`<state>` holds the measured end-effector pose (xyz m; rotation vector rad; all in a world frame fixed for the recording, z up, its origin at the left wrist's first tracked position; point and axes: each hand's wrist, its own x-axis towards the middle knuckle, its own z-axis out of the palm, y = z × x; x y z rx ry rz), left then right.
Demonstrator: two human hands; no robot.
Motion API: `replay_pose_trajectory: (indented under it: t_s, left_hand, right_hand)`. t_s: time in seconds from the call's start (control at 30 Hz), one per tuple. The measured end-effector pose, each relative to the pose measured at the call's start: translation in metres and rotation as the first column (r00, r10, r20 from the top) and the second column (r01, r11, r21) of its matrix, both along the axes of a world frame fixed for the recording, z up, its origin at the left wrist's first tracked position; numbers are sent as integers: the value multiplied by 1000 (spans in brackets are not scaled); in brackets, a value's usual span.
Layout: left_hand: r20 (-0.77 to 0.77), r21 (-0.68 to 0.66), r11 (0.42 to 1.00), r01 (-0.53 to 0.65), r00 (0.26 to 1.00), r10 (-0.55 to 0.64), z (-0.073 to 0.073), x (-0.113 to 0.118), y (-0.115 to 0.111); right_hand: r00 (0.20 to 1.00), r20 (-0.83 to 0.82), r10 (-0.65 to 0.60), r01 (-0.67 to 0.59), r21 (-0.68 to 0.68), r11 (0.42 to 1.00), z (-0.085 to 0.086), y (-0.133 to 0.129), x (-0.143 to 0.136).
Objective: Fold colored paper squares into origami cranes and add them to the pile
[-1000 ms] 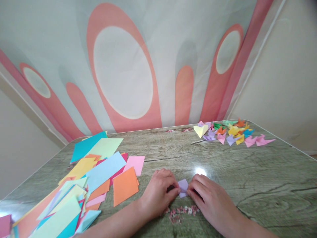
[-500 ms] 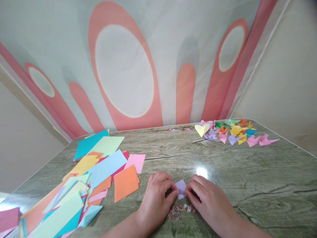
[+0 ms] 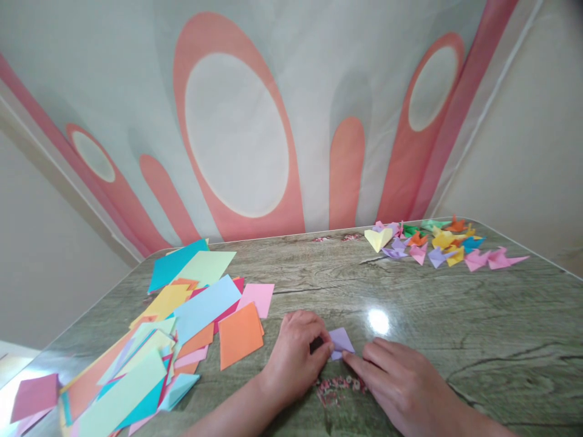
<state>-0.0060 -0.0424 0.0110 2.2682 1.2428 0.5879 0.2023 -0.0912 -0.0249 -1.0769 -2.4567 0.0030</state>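
Observation:
A small piece of folded purple paper (image 3: 340,341) lies on the wood-patterned table between my hands. My left hand (image 3: 303,349) pinches its left edge between thumb and fingers. At the paper's lower right corner, my right hand (image 3: 398,376) touches with an outstretched index finger, while its other fingers are loosely bent. Parts of the paper's left side are hidden behind the left fingertips.
Loose coloured paper sheets (image 3: 207,306) pile up on the left, with an orange square (image 3: 240,335) nearest my left hand. Several folded paper birds (image 3: 439,256) and a pale yellow heart (image 3: 378,239) stand at the back right. A printed backdrop (image 3: 314,152) rises behind the table (image 3: 314,273).
My right hand has gone from pinching the purple paper's right side to pressing its lower right corner with the index finger. The left hand keeps its pinch. The whole view has shifted slightly.

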Motion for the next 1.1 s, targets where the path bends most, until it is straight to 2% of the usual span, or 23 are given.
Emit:
replay_pose_trajectory:
  t_s: [0.13,0.57,1.1]
  left_hand:
    - [-23,5,1000,1,1000,-1,2,0,1]
    - [-49,25,1000,-13,999,14,5,3,2]
    - [-51,25,1000,14,999,-12,5,2,3]
  right_hand:
    - [1000,-10,-5,6,36,999,-1,0,-1]
    - [998,46,-40,42,-45,998,0,-1,-3]
    - [993,96,-71,75,-32,997,2,-1,-6]
